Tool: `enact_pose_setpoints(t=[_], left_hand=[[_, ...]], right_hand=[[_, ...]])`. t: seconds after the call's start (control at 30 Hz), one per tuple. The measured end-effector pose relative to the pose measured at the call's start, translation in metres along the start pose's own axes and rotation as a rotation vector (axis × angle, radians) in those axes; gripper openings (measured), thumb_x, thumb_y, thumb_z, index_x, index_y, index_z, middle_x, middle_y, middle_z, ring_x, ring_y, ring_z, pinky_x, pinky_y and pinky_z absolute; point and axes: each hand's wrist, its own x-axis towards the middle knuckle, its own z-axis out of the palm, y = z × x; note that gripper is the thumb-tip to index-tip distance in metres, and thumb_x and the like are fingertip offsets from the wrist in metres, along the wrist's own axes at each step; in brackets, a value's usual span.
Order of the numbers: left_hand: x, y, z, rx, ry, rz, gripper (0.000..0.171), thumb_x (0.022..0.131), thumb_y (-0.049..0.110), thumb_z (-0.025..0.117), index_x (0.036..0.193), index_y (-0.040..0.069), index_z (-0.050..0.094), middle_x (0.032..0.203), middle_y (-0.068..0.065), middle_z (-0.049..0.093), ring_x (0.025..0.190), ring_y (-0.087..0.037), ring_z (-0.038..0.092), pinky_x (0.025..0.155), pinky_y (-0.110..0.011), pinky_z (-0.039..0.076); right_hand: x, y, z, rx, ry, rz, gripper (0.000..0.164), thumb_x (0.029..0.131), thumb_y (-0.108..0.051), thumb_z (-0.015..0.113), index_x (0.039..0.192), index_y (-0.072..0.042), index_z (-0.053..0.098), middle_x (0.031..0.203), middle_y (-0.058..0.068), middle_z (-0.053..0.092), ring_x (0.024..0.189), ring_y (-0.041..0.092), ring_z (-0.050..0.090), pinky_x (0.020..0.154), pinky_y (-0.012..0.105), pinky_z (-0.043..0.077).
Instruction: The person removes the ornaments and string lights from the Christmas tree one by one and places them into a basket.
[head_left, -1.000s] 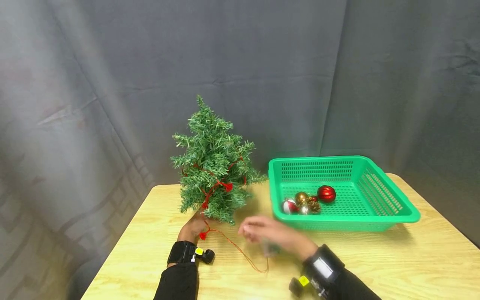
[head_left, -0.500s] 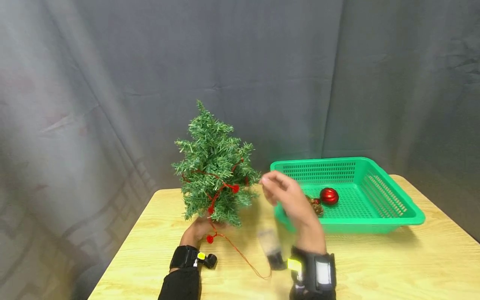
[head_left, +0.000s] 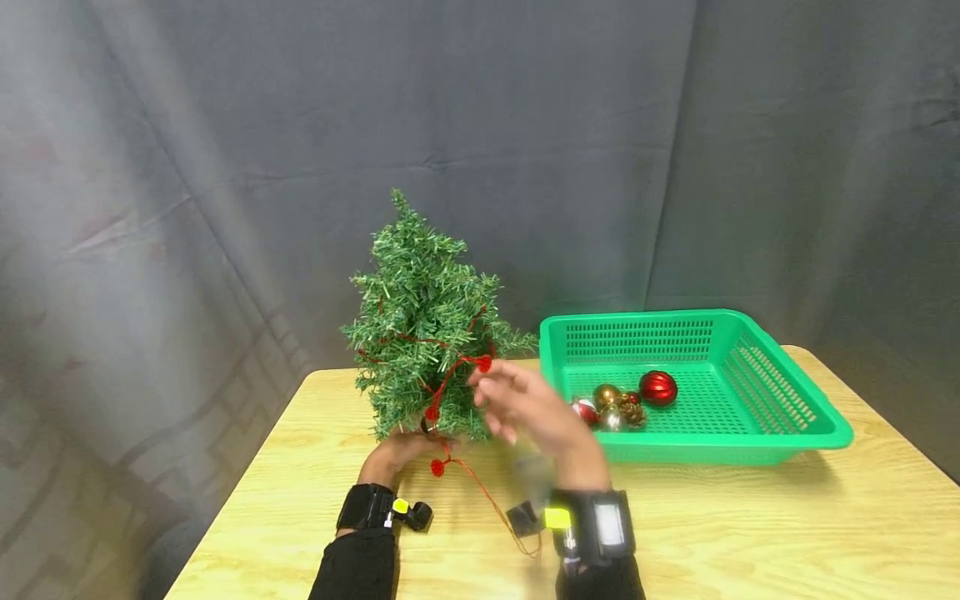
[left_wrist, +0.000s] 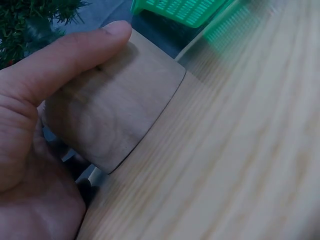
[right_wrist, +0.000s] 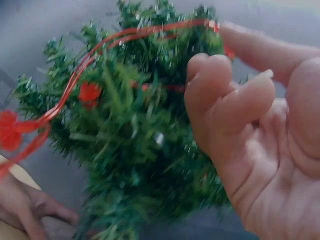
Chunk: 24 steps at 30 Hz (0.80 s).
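Bushy green artificial tree (head_left: pixel 420 292), red pompom string (head_left: pixel 432 413) across it, left hand (head_left: pixel 396 455) gripping its wooden base (left_wrist: pixel 122 100), right hand (head_left: pixel 534 410) beside the tree, hold unclear

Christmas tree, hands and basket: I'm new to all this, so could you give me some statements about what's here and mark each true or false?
1. The left hand grips the wooden base under the tree. True.
2. A pine cone lies in the green basket. True.
3. The green basket stands left of the tree in the head view. False: it stands to the right.
4. The red string runs across the tree's branches. True.
5. The right hand is inside the green basket. False: it is by the tree, fingertips close to the red string.
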Motion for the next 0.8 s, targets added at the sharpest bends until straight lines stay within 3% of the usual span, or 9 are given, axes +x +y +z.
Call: enact_pose_setpoints(t=[0.07, 0.17, 0.3, 0.4, 0.5, 0.6, 0.73, 0.77, 0.8], left_hand=[[0.000, 0.000, 0.000, 0.048, 0.028, 0.030, 0.030, 0.085, 0.028, 0.079, 0.106, 0.005, 0.078, 0.116, -0.012, 0.074, 0.144, -0.047, 0.033, 0.120, -0.064, 0.011], [0.001, 0.000, 0.001, 0.014, 0.011, 0.058, 0.032, 0.086, 0.025, 0.078, 0.109, 0.003, 0.076, 0.114, -0.012, 0.074, 0.139, -0.044, 0.042, 0.120, -0.061, 0.018], [0.002, -0.002, 0.000, -0.027, -0.025, 0.064, 0.036, 0.089, 0.027, 0.076, 0.115, 0.002, 0.074, 0.116, -0.008, 0.074, 0.140, -0.043, 0.042, 0.121, -0.060, 0.019], [0.001, -0.003, 0.000, 0.006, -0.006, 0.072, 0.035, 0.086, 0.027, 0.079, 0.110, 0.002, 0.076, 0.110, -0.007, 0.076, 0.129, -0.041, 0.054, 0.118, -0.060, 0.026], [-0.002, -0.003, 0.000, 0.027, 0.028, 0.049, 0.032, 0.082, 0.022, 0.081, 0.105, 0.001, 0.076, 0.112, -0.013, 0.075, 0.123, -0.042, 0.057, 0.115, -0.060, 0.031], [-0.004, -0.003, -0.001, 0.012, 0.040, -0.001, 0.031, 0.083, 0.021, 0.079, 0.107, 0.001, 0.075, 0.127, -0.020, 0.067, 0.139, -0.048, 0.039, 0.118, -0.064, 0.023], [-0.006, -0.001, -0.003, -0.015, -0.022, -0.035, 0.040, 0.095, 0.025, 0.064, 0.127, 0.000, 0.066, 0.153, -0.024, 0.040, 0.149, -0.052, -0.008, 0.119, -0.066, -0.007], [-0.006, 0.000, -0.002, -0.186, -0.057, -0.049, 0.045, 0.099, 0.022, 0.057, 0.138, -0.001, 0.056, 0.159, -0.022, 0.030, 0.150, -0.047, -0.016, 0.120, -0.061, -0.013], [-0.006, 0.001, -0.003, -0.231, -0.080, -0.056, 0.048, 0.102, 0.022, 0.052, 0.142, -0.002, 0.050, 0.160, -0.022, 0.023, 0.149, -0.047, -0.019, 0.119, -0.061, -0.016]], right_hand=[[0.003, -0.009, 0.003, -0.062, 0.064, 0.047, 0.036, 0.100, -0.019, 0.056, 0.122, 0.009, 0.052, 0.097, 0.008, 0.065, 0.062, 0.005, 0.058, 0.047, 0.013, 0.044], [0.006, -0.023, 0.006, -0.191, 0.150, 0.078, 0.037, 0.098, -0.021, 0.060, 0.127, 0.001, 0.054, 0.103, 0.014, 0.065, 0.066, 0.009, 0.061, 0.050, 0.016, 0.046], [0.006, -0.033, 0.008, -0.301, 0.221, 0.076, 0.037, 0.097, -0.019, 0.062, 0.130, -0.005, 0.055, 0.103, 0.018, 0.066, 0.067, 0.009, 0.062, 0.050, 0.017, 0.046], [0.005, -0.034, 0.009, -0.282, 0.248, 0.050, 0.033, 0.098, -0.017, 0.060, 0.128, -0.003, 0.056, 0.104, 0.025, 0.067, 0.064, 0.007, 0.061, 0.049, 0.018, 0.045], [0.005, -0.033, 0.010, -0.229, 0.295, 0.040, 0.033, 0.099, -0.018, 0.059, 0.128, -0.003, 0.056, 0.106, 0.026, 0.067, 0.063, 0.006, 0.061, 0.050, 0.017, 0.046], [0.004, -0.035, 0.012, -0.165, 0.348, 0.042, 0.034, 0.098, -0.018, 0.060, 0.129, -0.005, 0.056, 0.108, 0.022, 0.068, 0.064, 0.006, 0.062, 0.052, 0.016, 0.046], [0.005, -0.038, 0.016, -0.116, 0.380, 0.047, 0.034, 0.098, -0.018, 0.060, 0.129, -0.006, 0.055, 0.109, 0.019, 0.070, 0.066, 0.006, 0.062, 0.053, 0.016, 0.046], [0.005, -0.038, 0.017, -0.106, 0.388, 0.045, 0.033, 0.098, -0.018, 0.060, 0.129, -0.006, 0.055, 0.108, 0.016, 0.070, 0.066, 0.006, 0.062, 0.053, 0.016, 0.046], [0.006, -0.039, 0.018, -0.096, 0.396, 0.043, 0.033, 0.098, -0.018, 0.061, 0.128, -0.006, 0.055, 0.107, 0.013, 0.071, 0.066, 0.006, 0.062, 0.053, 0.016, 0.046]])
